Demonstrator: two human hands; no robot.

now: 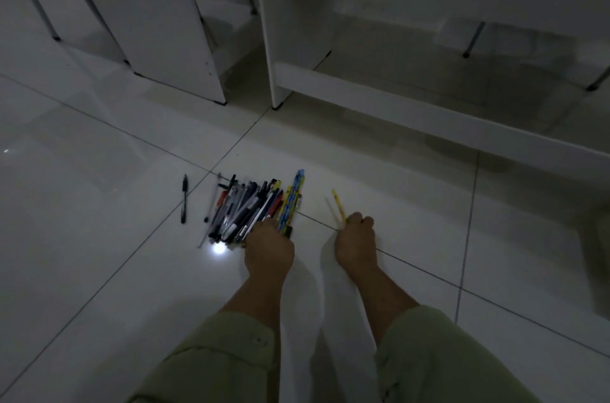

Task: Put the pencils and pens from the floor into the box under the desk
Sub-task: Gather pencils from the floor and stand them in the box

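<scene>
Pens (244, 211) lie bunched against left hand (269, 250); right hand (356, 247) grips yellow pencil (338, 207).

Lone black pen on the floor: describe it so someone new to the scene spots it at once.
Start at the heap of mixed pens and pencils on the white tiled floor, in front of the white desk panels. Look just left of the heap: a single slim black pen lies apart, touching nothing, pointing away from the person.
</scene>
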